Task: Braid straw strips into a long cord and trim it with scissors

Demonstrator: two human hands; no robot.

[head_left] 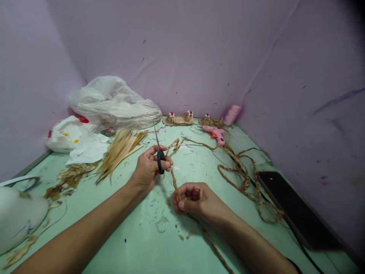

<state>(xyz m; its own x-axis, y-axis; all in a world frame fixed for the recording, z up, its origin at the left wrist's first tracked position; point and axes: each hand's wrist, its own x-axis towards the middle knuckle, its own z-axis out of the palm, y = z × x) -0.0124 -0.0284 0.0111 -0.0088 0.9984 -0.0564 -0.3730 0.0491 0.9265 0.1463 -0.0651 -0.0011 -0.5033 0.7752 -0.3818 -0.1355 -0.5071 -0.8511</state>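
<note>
My left hand [149,165] is closed around the black handle of a pair of scissors [161,161], whose blades point up and away from me. A brown braided fibre cord [174,179] runs past the fingertips of that hand, which appear to touch it. Lower and to the right, my right hand [195,199] pinches the same cord between thumb and fingers. From there the cord trails down to the front edge of the view. Beyond my left hand it bends in a small loop, then stretches right toward a loose tangle of cord [243,179].
Dry leaf strips [118,152] and plastic bags [114,102] lie at left, near a pale rounded object [19,217]. At the back are woven slippers [178,120], a pink glue gun [215,134] and a pink spool [232,115]. A dark phone [296,209] lies right.
</note>
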